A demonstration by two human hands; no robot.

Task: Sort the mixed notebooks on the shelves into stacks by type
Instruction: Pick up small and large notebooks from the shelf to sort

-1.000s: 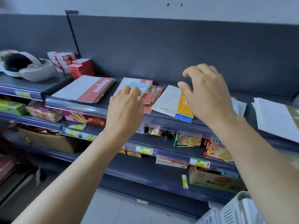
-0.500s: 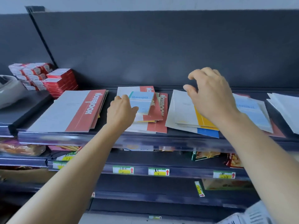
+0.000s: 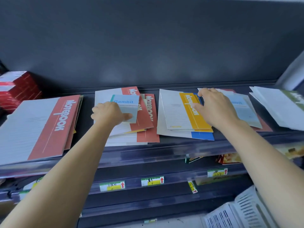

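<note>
Right hand (image 3: 217,109) has dropped onto the yellow notebook (image 3: 199,120), grip unclear; left hand (image 3: 107,113) pinches the Gambit pad (image 3: 127,102).

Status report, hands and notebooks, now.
Left hand grips small light-blue Gambit notebook atop red-banded pile. Right hand pinches far edge of yellow-banded notebook. Nothing blocking either.

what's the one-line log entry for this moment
left hand grip holds small Gambit notebook | right hand grip touches yellow notebook | sorting unfinished
</note>
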